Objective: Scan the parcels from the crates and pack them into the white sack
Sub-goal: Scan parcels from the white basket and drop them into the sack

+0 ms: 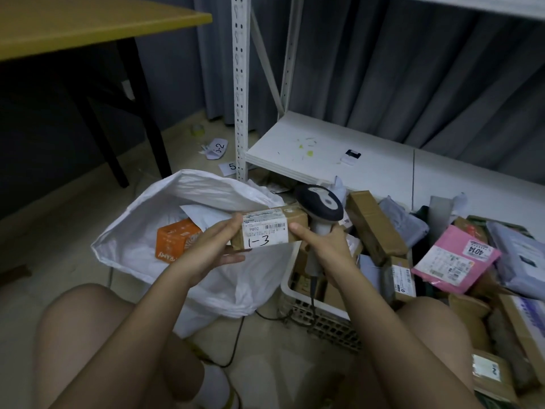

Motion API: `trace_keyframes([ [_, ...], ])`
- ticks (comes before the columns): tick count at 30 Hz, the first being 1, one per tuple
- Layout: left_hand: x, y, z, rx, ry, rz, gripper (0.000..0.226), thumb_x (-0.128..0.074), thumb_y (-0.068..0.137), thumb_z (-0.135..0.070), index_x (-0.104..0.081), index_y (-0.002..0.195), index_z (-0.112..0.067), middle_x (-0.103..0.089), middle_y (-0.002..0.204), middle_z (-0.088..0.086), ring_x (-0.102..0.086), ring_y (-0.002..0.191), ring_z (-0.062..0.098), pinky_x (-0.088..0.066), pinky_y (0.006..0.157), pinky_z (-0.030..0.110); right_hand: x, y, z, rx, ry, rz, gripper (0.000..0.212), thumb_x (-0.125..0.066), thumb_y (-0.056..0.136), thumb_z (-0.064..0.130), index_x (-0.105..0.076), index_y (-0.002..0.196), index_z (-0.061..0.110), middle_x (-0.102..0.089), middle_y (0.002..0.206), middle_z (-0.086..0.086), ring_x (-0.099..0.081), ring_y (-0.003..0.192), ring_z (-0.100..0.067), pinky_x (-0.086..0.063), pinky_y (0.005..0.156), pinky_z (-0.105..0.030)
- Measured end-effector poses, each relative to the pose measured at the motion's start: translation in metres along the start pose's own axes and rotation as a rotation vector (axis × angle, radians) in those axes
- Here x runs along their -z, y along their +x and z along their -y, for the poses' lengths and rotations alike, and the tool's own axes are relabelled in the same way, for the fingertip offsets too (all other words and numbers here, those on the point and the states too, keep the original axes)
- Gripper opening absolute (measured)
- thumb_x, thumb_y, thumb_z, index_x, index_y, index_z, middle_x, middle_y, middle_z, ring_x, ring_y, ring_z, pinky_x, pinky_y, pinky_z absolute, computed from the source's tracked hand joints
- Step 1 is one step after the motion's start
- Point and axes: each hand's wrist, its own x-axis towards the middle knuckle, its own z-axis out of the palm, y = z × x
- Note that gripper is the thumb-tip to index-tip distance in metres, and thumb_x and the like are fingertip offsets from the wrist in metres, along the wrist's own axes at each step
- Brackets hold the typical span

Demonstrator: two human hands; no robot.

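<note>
A small brown cardboard parcel with a white label marked "1-3" is held above the mouth of the white sack. My left hand grips its left end. My right hand grips the handle of a grey-and-black barcode scanner, its thumb touching the parcel's right end. The sack stands open and holds an orange box and a white mailer. A white crate to the right holds several parcels.
A pink mailer, grey poly bags and brown boxes pile up at right. A white shelf and its upright post stand behind. A yellow table is at upper left. The scanner cable runs along the floor.
</note>
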Motion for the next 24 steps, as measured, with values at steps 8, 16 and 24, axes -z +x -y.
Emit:
trace_keyframes([
  [8,0.007,0.008,0.009,0.0,0.15,-0.307,0.044,-0.077,0.072,-0.05,-0.065,0.104,-0.023,-0.072,0.098,-0.006,-0.068,0.091,0.01,-0.051,0.072,0.024,-0.008,-0.002,0.012,-0.135,0.01,-0.153,0.045,-0.07,0.086,0.04,-0.059,0.123,0.017,-0.068,0.107,0.002,-0.065,0.095,-0.012,-0.049,0.064,-0.021],
  [16,0.014,0.027,0.007,-0.006,0.013,-0.455,0.02,-0.074,0.081,-0.035,-0.066,0.089,-0.018,-0.072,0.088,-0.004,-0.07,0.077,0.006,-0.054,0.062,0.019,-0.014,-0.03,0.011,-0.205,-0.157,0.213,0.036,-0.08,0.078,0.027,-0.063,0.108,0.017,-0.07,0.098,-0.006,-0.067,0.088,-0.024,-0.052,0.059,-0.02],
  [24,0.013,0.026,0.008,-0.033,0.039,-0.461,0.018,-0.073,0.082,-0.031,-0.063,0.091,-0.021,-0.068,0.081,-0.012,-0.066,0.068,-0.003,-0.047,0.05,0.009,-0.018,-0.031,-0.003,-0.117,-0.151,0.145,0.03,-0.083,0.075,0.022,-0.055,0.064,0.021,-0.049,0.048,0.005,-0.046,0.042,-0.01,-0.047,0.045,-0.028],
])
